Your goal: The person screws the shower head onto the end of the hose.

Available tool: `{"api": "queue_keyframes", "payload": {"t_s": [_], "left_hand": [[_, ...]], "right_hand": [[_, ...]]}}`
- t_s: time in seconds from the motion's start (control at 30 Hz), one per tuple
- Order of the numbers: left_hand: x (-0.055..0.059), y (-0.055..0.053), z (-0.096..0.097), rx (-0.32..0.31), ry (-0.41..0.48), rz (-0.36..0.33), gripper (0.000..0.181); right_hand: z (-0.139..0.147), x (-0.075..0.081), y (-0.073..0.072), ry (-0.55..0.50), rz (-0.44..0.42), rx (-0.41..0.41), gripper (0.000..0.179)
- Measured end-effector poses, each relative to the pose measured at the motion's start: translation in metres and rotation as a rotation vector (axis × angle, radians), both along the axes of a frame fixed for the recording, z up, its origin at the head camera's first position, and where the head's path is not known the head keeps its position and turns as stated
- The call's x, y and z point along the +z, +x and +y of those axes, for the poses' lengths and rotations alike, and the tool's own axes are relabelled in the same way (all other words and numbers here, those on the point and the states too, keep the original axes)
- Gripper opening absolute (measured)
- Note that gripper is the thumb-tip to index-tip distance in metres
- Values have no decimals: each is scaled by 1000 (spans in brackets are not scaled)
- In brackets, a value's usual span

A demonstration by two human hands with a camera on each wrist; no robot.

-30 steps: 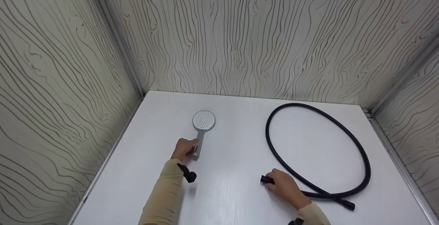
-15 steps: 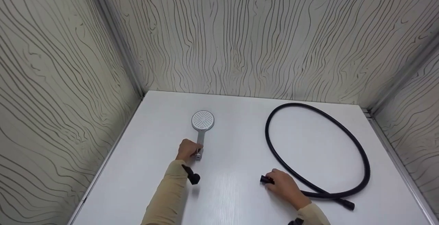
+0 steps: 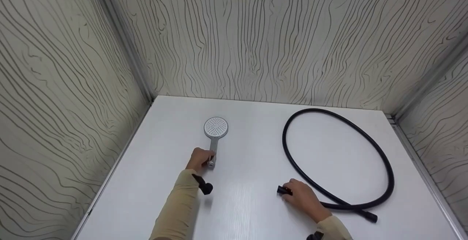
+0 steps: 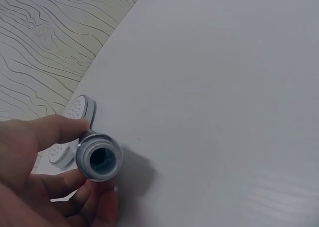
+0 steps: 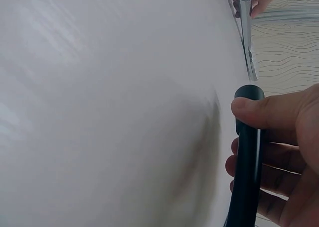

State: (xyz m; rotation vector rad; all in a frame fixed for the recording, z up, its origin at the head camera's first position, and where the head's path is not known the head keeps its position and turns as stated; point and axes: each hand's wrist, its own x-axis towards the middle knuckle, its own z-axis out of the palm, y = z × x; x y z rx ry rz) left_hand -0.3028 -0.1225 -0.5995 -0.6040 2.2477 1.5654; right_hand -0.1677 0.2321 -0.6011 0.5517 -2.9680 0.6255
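On the left side of the table, my left hand (image 3: pixel 199 158) grips the handle of a shower head (image 3: pixel 215 127) near its lower end. The round, perforated white face looks up in the head view. In the left wrist view the handle's open threaded end (image 4: pixel 101 160) points at the camera, with thumb and fingers around it. My right hand (image 3: pixel 302 197) holds one end of a black shower hose (image 3: pixel 382 152). Seen from the right wrist, the thumb presses on the hose's end fitting (image 5: pixel 249 93) and the fingers curl behind. The two held ends are well apart.
The hose lies in a big loop on the right of the white table (image 3: pixel 252 141), crossing itself near the front. Its other end (image 3: pixel 371 217) rests at the front right. Patterned panels (image 3: pixel 248 42) wall the table at the back and sides.
My left hand has shifted slightly right, tilting the shower head's handle closer to upright in the head view. The right hand and the hose stay nearly the same.
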Motion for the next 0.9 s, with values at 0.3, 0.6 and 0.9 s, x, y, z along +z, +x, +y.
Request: {"api": "queue_keyframes", "payload": {"t_s": [0.3,0.6,0.9], "left_hand": [[1,1,0,13,41,-34,22],[2,4,1,2,67,-39,20],[3,7,4,15,153,-22,22]], "right_hand": [[-1,0,-2,-25,-47,-38,18],[0,1,-1,-29,-88,-50,19],[0,3,-2,-76,-113,-69,21]]}}
